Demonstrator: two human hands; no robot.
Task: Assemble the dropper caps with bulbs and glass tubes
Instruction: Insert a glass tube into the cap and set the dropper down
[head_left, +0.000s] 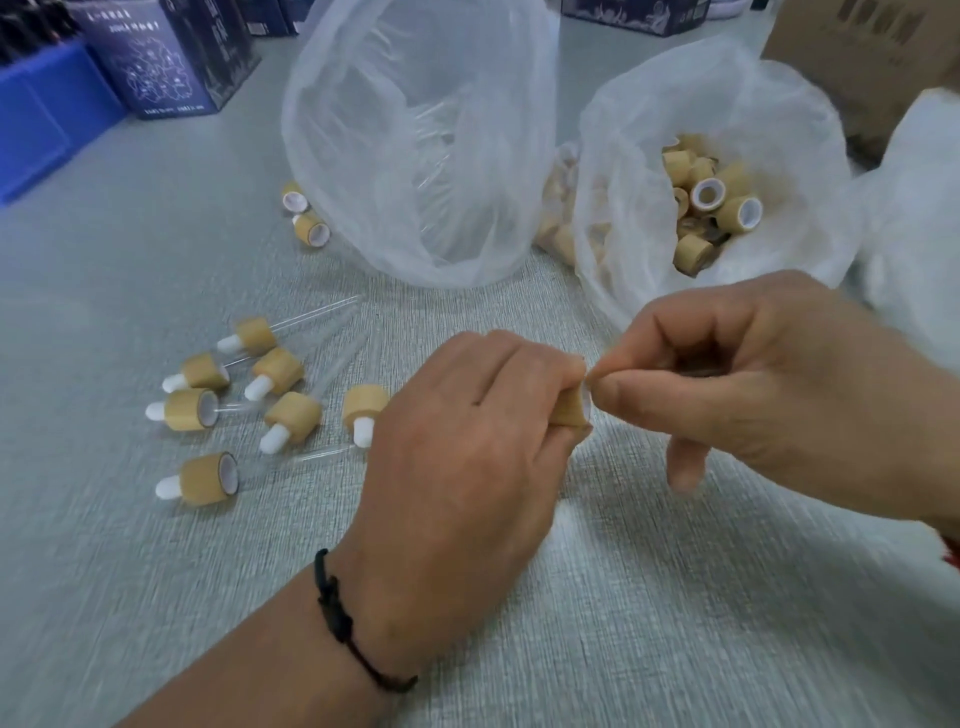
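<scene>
At frame centre my left hand (467, 415) grips a bamboo cap (574, 410); my right hand (753, 384), fingers pinched at its white opening, contents hidden, should press squarely inward.

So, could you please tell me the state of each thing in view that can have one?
Left hand: grips a wooden cap.
Right hand: fingertips pinched at the cap's open end; what they hold is hidden.
Finished droppers: lying on the table, bulbs fitted.
Right bag: open, loose caps inside.
Left bag: open, clear tubes faintly visible inside.
</scene>
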